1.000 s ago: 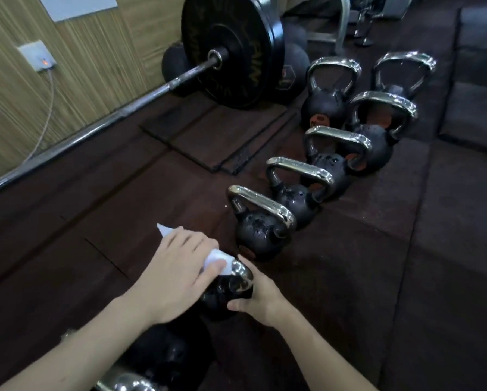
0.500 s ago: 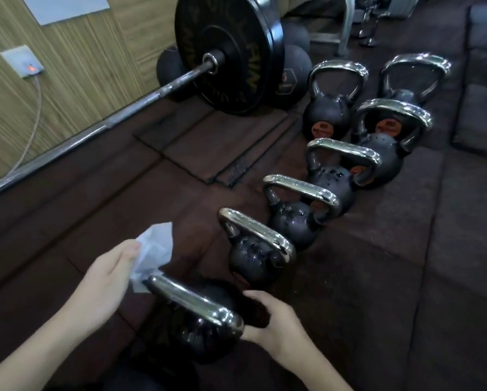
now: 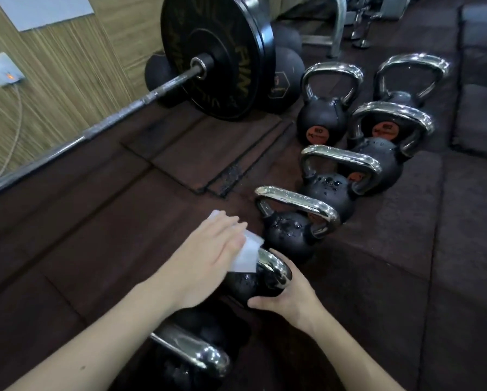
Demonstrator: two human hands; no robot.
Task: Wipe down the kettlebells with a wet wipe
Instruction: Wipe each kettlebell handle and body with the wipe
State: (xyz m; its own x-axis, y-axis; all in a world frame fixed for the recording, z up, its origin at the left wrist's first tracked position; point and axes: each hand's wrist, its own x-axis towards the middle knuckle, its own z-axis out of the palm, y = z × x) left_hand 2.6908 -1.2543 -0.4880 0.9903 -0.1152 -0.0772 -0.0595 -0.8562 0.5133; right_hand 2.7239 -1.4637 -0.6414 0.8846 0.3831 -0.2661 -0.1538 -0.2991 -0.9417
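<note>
1. Seven kettlebells show on the floor (image 3: 95, 249): one held (image 3: 253, 280), one at 6 o'clock (image 3: 191, 354), five toward 1 o'clock.
2. Left hand (image 3: 205, 263), fingers straight, presses one white wet wipe (image 3: 248, 253) on the held kettlebell's chrome handle.
3. Right hand (image 3: 290, 297) grips its body.
4. One barbell (image 3: 123, 114) lies at 11 o'clock.

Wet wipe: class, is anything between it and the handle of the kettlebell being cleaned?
Nothing visible. The left hand presses the wet wipe straight onto the chrome handle, while the right hand steadies the kettlebell.
</note>
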